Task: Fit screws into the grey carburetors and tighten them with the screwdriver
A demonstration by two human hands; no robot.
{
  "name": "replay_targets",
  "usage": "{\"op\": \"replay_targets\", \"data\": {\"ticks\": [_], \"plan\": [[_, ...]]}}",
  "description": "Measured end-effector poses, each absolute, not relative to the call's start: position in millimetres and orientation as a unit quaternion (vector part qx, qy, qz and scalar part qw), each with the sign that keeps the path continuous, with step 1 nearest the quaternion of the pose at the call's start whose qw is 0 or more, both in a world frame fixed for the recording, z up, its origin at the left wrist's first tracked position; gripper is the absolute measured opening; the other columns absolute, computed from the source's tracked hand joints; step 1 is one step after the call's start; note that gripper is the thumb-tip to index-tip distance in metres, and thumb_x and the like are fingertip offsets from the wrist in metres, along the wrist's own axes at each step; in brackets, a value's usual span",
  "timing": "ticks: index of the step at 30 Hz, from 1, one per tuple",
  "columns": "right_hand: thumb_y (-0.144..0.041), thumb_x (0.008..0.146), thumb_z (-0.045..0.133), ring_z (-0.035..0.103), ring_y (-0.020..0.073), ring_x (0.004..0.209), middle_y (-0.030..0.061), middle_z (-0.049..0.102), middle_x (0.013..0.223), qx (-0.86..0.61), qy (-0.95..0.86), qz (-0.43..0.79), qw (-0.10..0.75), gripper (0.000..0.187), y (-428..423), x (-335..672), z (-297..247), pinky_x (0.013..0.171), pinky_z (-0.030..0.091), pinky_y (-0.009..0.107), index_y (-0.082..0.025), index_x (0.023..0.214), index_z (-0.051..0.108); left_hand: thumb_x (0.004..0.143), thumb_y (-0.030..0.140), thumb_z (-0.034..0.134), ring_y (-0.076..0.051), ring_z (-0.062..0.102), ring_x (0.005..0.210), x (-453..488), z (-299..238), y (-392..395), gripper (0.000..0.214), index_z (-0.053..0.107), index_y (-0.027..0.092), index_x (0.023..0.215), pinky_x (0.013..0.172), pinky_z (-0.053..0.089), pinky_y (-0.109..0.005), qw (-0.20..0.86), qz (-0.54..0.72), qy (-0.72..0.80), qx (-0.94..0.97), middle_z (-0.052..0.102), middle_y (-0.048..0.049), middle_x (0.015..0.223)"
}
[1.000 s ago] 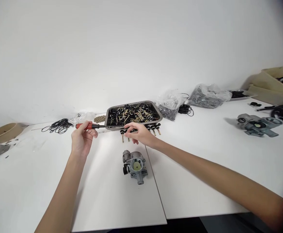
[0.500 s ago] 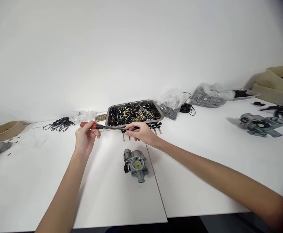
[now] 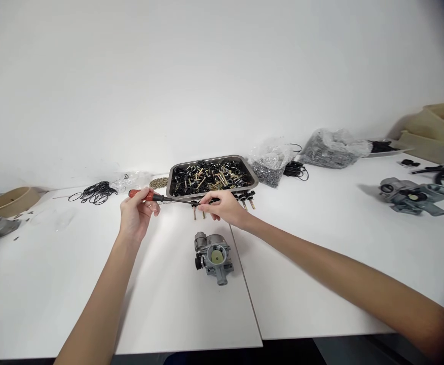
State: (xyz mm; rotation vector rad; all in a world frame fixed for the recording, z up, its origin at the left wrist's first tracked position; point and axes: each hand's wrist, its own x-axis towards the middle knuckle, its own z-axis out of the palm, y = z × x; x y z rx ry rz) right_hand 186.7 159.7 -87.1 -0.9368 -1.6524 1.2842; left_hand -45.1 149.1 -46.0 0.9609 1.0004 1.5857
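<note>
My left hand (image 3: 137, 213) is closed around the red handle of a screwdriver (image 3: 146, 195), whose shaft points right. At the screwdriver's tip, my right hand (image 3: 222, 207) is closed in a pinch; whatever may be between its fingers is too small to make out. Below the hands a grey metal carburetor (image 3: 214, 257) rests on the white table. Several black-headed brass screws (image 3: 251, 198) lie in a row near the right hand, partly hidden by it. Just behind stands a metal tray (image 3: 255, 183) full of similar black and brass parts.
Black rubber rings (image 3: 95, 192) and a tan bowl (image 3: 11, 203) are at the left. Bags of small parts (image 3: 269, 170) and a larger plastic bag (image 3: 330, 149) line the wall. A second carburetor (image 3: 415, 196) sits at the right, near a beige bin (image 3: 423, 129).
Both hands hold nearly the same pose, with the screwdriver still between them. The whole view has shifted very slightly.
</note>
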Motion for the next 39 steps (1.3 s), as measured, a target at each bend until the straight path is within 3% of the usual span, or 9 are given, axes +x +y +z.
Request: {"op": "replay_targets", "data": {"ticks": [8,15,26,39], "plan": [[-0.039,0.071,0.072,0.045,0.0068,0.041,-0.0006,0.053,0.052,-0.388,-0.636,0.499,0.443,0.03,155.7,184.5,-84.6,0.042,0.037,0.02,-0.011,0.081,0.066,0.067,0.023,0.069,-0.012,0.051,0.041,-42.3,-49.0,149.5,0.019,0.059,0.008,0.069,0.037,0.04,-0.026,0.469,0.658,0.399,0.434,0.06,-0.0071,0.066],[-0.037,0.069,0.074,0.051,0.0068,0.046,0.0087,0.065,0.088,-0.373,-0.63,0.478,0.484,0.029,160.0,187.0,-81.0,0.041,0.042,0.022,-0.012,0.08,0.065,0.069,0.021,0.066,-0.011,0.051,0.041,-45.8,-48.6,149.0,0.015,0.057,0.009,0.068,0.039,0.04,-0.025,0.472,0.68,0.393,0.4,0.057,-0.0043,0.063],[-0.037,0.066,0.076,0.049,0.0083,0.047,0.0032,0.06,0.065,-0.382,-0.622,0.493,0.474,0.03,159.3,185.7,-82.5,0.043,0.041,0.023,-0.013,0.08,0.066,0.075,0.021,0.061,-0.011,0.05,0.042,-44.3,-50.2,149.3,0.012,0.059,0.01,0.072,0.043,0.04,-0.024,0.519,0.659,0.378,0.393,0.053,-0.0024,0.055],[-0.035,0.065,0.077,0.049,0.0078,0.047,0.0038,0.061,0.066,-0.386,-0.619,0.501,0.465,0.029,157.5,185.5,-80.2,0.042,0.04,0.022,-0.012,0.08,0.066,0.074,0.021,0.062,-0.011,0.05,0.042,-45.1,-50.9,149.7,0.013,0.059,0.009,0.071,0.043,0.04,-0.024,0.512,0.662,0.378,0.397,0.055,-0.0034,0.058]]}}
